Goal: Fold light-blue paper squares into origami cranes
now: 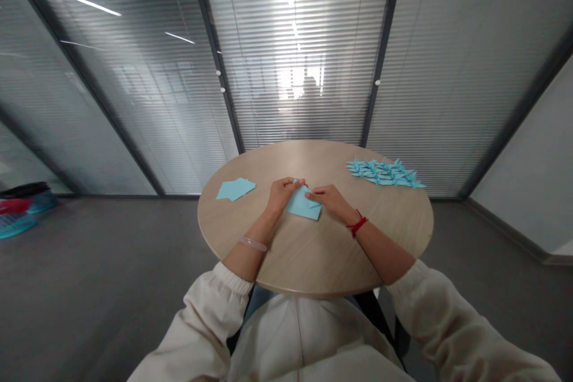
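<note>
1. My left hand (283,190) pinches the top corner of a light blue square paper sheet (303,204) lying mid-table on the round wooden table (313,250).
2. My right hand (330,199), fingers curled, presses its folded right edge.
3. Folded blue paper cranes (384,172) lie far right; spare blue sheets (235,188) lie left.

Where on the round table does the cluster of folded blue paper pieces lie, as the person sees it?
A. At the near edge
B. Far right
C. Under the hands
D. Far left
B: the folded pieces lie spread at the far right of the table, while the flat sheets lie at the left and both hands, left and right, press a single paper in the middle.
</note>
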The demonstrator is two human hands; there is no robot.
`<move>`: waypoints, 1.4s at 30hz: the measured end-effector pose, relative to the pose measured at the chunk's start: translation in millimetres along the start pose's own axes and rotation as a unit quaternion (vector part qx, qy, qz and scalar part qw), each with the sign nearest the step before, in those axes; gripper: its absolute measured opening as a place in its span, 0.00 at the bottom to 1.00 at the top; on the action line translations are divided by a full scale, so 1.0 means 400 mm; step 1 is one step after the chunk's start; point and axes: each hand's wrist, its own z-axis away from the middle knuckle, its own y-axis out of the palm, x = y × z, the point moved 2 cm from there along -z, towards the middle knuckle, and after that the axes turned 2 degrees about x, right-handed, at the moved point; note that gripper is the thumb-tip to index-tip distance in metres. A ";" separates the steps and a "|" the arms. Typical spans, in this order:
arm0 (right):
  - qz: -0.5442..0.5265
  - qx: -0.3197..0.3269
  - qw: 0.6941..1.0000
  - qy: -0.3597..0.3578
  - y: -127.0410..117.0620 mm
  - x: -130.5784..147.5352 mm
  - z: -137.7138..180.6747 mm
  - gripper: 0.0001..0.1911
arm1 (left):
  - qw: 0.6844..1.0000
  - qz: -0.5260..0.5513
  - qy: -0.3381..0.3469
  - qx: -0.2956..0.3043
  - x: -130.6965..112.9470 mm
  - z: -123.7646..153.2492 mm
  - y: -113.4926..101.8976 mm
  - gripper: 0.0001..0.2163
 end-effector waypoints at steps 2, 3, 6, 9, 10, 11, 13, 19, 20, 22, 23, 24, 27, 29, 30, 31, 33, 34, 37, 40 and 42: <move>-0.003 0.004 1.000 0.002 0.002 -0.003 -0.001 0.25 | 1.000 0.006 0.004 0.003 0.000 -0.001 -0.001 0.16; -0.003 0.004 1.000 0.002 0.003 -0.004 -0.001 0.25 | 1.000 0.007 0.005 0.008 0.000 -0.001 0.000 0.16; 0.001 0.004 1.000 -0.001 0.004 -0.006 -0.002 0.25 | 1.000 0.010 0.006 0.015 -0.002 -0.001 0.000 0.16; 0.003 0.007 1.000 -0.003 0.003 -0.005 -0.002 0.25 | 1.000 0.020 0.011 0.021 0.000 -0.002 0.000 0.16; 0.003 0.008 1.000 -0.004 0.002 -0.004 -0.001 0.25 | 0.999 0.025 0.013 0.026 0.001 -0.003 0.000 0.16; 0.003 0.008 1.000 -0.004 0.001 -0.004 -0.001 0.25 | 0.999 0.031 0.015 0.030 0.002 -0.004 0.000 0.16; 0.002 0.008 1.000 -0.004 0.000 -0.003 -0.001 0.25 | 0.998 0.045 0.016 0.034 0.007 -0.006 -0.001 0.17; -0.010 0.013 1.000 -0.019 0.005 -0.009 -0.005 0.25 | 0.997 0.052 0.019 0.050 0.015 -0.010 -0.001 0.18; -0.013 0.013 1.000 -0.023 0.007 -0.010 -0.007 0.25 | 0.997 0.052 0.023 0.053 0.015 -0.009 -0.001 0.18; -0.017 0.006 1.000 -0.025 0.009 -0.013 -0.008 0.26 | 0.997 0.050 0.027 0.057 0.015 -0.008 0.002 0.18; -0.018 0.001 1.000 -0.023 0.009 -0.014 -0.008 0.26 | 0.997 0.047 0.027 0.056 0.015 -0.008 0.003 0.18; -0.018 -0.005 1.000 -0.020 0.008 -0.014 -0.008 0.27 | 0.997 0.044 0.026 0.055 0.015 -0.008 0.004 0.18; -0.012 -0.011 1.000 -0.015 0.005 -0.010 -0.006 0.27 | 0.997 0.039 0.018 0.058 0.015 -0.006 0.006 0.18; -0.009 -0.014 1.000 -0.015 0.001 -0.006 -0.003 0.26 | 0.997 0.043 0.016 0.063 0.016 -0.007 0.007 0.18; -0.009 -0.016 1.000 -0.015 0.000 -0.004 -0.001 0.26 | 0.996 0.046 0.018 0.068 0.017 -0.007 0.007 0.19; -0.008 -0.019 1.000 -0.014 -0.001 -0.002 0.000 0.26 | 0.996 0.049 0.020 0.071 0.018 -0.008 0.007 0.19; -0.005 -0.020 1.000 -0.010 -0.002 0.001 0.003 0.26 | 0.995 0.055 0.023 0.077 0.021 -0.010 0.005 0.21; -0.005 -0.019 1.000 -0.008 -0.001 0.002 0.005 0.26 | 0.995 0.059 0.021 0.080 0.023 -0.011 0.005 0.22; -0.006 -0.014 1.000 -0.003 -0.001 0.006 0.006 0.25 | 0.994 0.070 0.014 0.081 0.029 -0.015 0.003 0.25; -0.007 -0.015 1.000 0.002 -0.001 0.009 0.005 0.25 | 0.997 0.031 0.018 0.064 0.029 -0.017 0.001 0.25; -0.003 -0.020 1.000 0.004 -0.003 0.010 0.003 0.25 | 0.999 -0.028 0.013 0.037 0.029 -0.016 -0.002 0.22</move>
